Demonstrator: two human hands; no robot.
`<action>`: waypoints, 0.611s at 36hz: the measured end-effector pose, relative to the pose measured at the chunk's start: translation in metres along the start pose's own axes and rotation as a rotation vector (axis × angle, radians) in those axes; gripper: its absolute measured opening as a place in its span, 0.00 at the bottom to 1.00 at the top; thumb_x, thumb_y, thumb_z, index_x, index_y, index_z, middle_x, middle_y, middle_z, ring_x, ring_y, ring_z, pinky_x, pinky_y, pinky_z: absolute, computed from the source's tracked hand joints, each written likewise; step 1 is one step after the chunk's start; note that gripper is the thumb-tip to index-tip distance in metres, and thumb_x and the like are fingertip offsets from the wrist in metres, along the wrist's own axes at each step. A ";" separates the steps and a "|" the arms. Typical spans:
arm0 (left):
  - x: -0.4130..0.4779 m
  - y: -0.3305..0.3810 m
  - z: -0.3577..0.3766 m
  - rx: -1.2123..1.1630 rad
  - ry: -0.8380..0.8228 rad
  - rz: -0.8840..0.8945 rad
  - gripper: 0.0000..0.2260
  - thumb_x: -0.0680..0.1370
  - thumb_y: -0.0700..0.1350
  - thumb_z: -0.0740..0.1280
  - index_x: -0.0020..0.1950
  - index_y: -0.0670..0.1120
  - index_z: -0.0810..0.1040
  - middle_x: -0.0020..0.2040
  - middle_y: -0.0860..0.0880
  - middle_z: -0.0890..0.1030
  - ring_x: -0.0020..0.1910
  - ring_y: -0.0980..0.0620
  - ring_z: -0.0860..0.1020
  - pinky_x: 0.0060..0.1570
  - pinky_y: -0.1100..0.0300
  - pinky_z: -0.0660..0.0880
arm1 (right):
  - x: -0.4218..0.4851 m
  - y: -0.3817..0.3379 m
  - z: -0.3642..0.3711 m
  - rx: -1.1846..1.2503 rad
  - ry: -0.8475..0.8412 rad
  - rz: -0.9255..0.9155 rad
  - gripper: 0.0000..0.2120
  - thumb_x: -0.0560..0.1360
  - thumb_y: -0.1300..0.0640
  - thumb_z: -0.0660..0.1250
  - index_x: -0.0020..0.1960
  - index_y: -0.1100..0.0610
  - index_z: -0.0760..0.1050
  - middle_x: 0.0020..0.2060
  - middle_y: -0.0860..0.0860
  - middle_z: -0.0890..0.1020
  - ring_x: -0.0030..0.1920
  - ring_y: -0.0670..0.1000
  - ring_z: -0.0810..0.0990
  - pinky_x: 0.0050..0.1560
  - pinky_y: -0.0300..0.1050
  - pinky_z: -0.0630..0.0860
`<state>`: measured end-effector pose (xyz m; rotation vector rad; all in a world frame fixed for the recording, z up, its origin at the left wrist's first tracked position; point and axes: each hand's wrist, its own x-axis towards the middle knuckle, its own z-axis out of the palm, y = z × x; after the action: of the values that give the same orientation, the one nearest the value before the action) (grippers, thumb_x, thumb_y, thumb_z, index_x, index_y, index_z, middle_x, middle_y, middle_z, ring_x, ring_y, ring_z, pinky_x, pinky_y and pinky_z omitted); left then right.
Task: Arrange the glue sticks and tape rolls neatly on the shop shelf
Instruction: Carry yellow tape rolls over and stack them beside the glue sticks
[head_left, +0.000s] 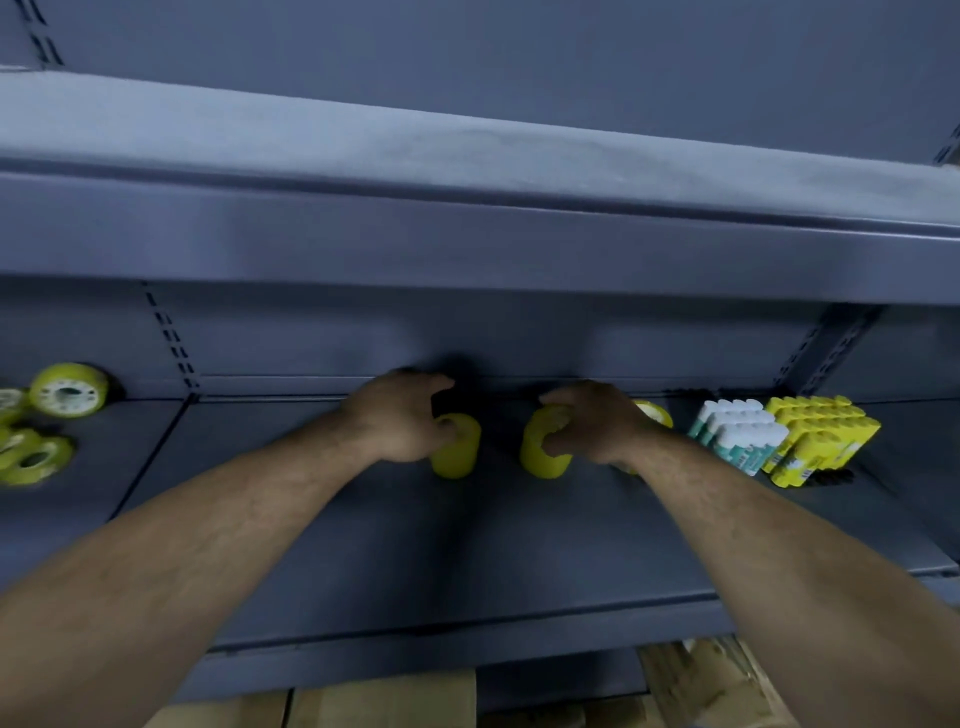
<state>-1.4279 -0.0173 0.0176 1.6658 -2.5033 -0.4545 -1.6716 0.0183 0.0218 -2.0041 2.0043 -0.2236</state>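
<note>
dim bluish light | soft blur throughout | wide-angle bending at edges | shadows under forearms

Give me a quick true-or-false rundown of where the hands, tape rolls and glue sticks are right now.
1. Each hand grips a yellow tape roll. True: the left hand holds the left roll, and the right hand holds the right roll.
2. The two held rolls touch each other. False: bare shelf shows between them.
3. The glue sticks lie left of both hands. False: they lie to the right of the right hand.
4. Several loose tape rolls lie at the shelf's far left. True.
</note>
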 end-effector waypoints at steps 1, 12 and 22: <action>-0.001 -0.002 0.000 0.005 0.014 -0.005 0.30 0.78 0.60 0.63 0.79 0.55 0.61 0.78 0.50 0.64 0.75 0.49 0.63 0.70 0.60 0.62 | 0.001 -0.001 0.000 -0.004 -0.004 -0.011 0.32 0.70 0.53 0.75 0.73 0.49 0.72 0.69 0.49 0.76 0.66 0.49 0.75 0.53 0.34 0.66; -0.012 -0.016 0.000 0.010 0.067 -0.017 0.30 0.77 0.58 0.66 0.77 0.53 0.65 0.76 0.52 0.67 0.74 0.50 0.66 0.69 0.60 0.65 | 0.018 -0.004 0.009 -0.072 -0.051 -0.024 0.28 0.68 0.55 0.75 0.68 0.49 0.77 0.63 0.50 0.80 0.61 0.52 0.78 0.49 0.36 0.69; -0.021 -0.016 -0.002 -0.004 0.090 -0.001 0.28 0.78 0.56 0.66 0.77 0.53 0.66 0.76 0.53 0.68 0.74 0.51 0.66 0.68 0.64 0.63 | 0.030 0.001 0.019 -0.088 -0.088 -0.078 0.31 0.64 0.49 0.77 0.67 0.46 0.76 0.62 0.46 0.80 0.60 0.50 0.78 0.51 0.39 0.72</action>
<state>-1.4048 -0.0047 0.0163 1.6480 -2.4354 -0.3755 -1.6658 -0.0098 0.0010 -2.1091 1.9157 -0.0634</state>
